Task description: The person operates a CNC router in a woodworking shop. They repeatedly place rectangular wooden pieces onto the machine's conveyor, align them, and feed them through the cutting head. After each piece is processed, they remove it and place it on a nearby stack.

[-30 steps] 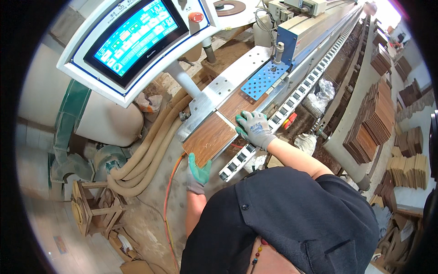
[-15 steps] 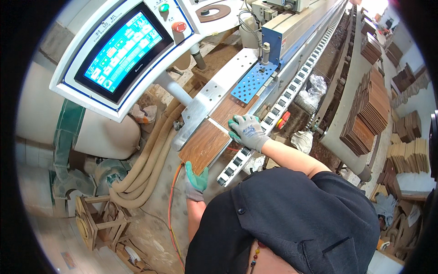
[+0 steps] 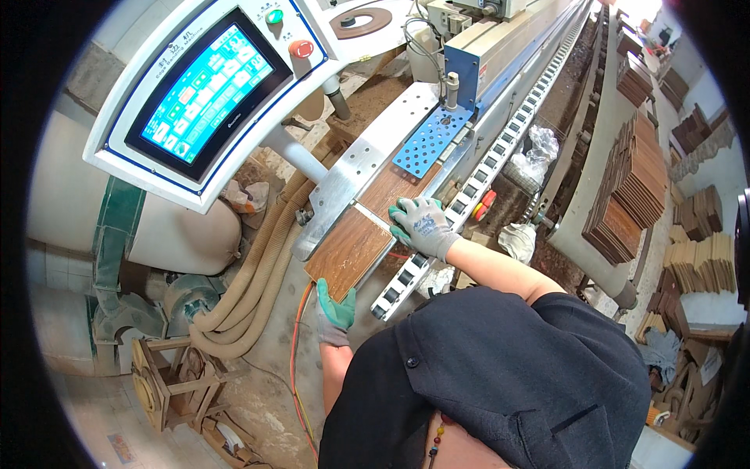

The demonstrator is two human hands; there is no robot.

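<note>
Head view: a dark-brown rectangular wood-grain panel lies at frame centre on the machine's grey metal table, its long axis running from lower left up toward the blue perforated plate. The gloved right hand lies flat on the panel's upper right end, fingers spread, not clenched. The gloved left hand grips the lower near edge. Against the earlier frames, panel and hands sit lower in the picture, while the touchscreen console looms larger.
</note>
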